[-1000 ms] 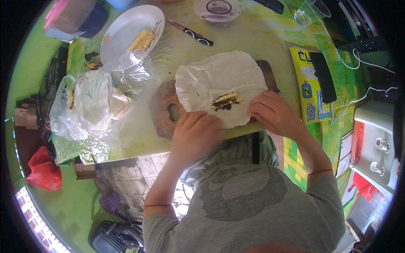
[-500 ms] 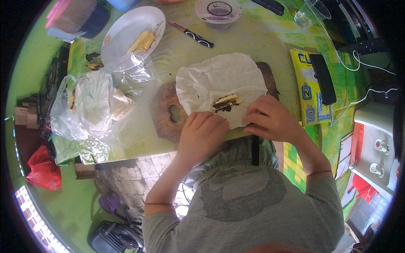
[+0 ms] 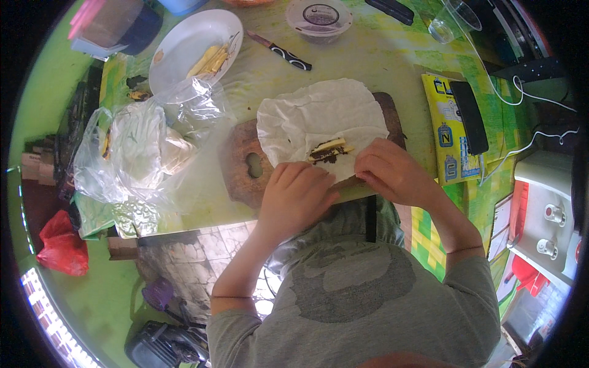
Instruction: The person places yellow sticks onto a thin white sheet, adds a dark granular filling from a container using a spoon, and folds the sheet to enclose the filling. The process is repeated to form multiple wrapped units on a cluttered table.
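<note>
On the wooden board [image 3: 238,184] at the near edge of the counter [image 3: 368,55], a thin, pale, crinkled sheet [image 3: 322,110] lies spread, covering most of the middle and leaving the handle end with its cut-out hole bare to the left. Toward the sheet's near side sit a few yellow strips [image 3: 329,145], with dark brown bits [image 3: 328,159] beside and below them. The left hand [image 3: 299,193] is at the sheet's near left edge, back upward and fingers bent; the right hand [image 3: 392,172] is at the near right edge, fingers curled inward. Whether either pinches the sheet I cannot tell, since the fingertips are partly hidden. Beyond the board and to the left, a white oval plate [image 3: 172,52] carries more yellow pieces [image 3: 211,60], and a knife [image 3: 281,51] with a dark patterned handle lies just beside it, near a round lidded tub [image 3: 319,34]. Left of the board rests a clear plastic bag [image 3: 92,156] with pale sheets inside. Well to the right, a black phone [image 3: 469,116] lies partly over a yellow packet [image 3: 443,116].
</note>
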Demonstrator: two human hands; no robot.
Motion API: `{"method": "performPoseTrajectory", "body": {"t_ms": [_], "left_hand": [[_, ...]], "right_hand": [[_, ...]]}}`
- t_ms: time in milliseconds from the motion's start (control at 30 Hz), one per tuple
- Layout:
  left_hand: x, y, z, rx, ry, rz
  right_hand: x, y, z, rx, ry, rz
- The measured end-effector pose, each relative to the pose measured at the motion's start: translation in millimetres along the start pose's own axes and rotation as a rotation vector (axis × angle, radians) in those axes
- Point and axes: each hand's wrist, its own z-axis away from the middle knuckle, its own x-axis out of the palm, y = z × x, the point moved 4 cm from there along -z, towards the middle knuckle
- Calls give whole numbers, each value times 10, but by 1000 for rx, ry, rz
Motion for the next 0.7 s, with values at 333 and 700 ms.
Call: {"method": "performPoseTrajectory", "body": {"t_ms": [333,700], "left_hand": [[13,-52,2,-44,93,-44],[-67,-167,99,-96,95,-75]], "right_hand": [[-81,-54,-48,-13,5,19],[-91,74,79,2,46,71]]}}
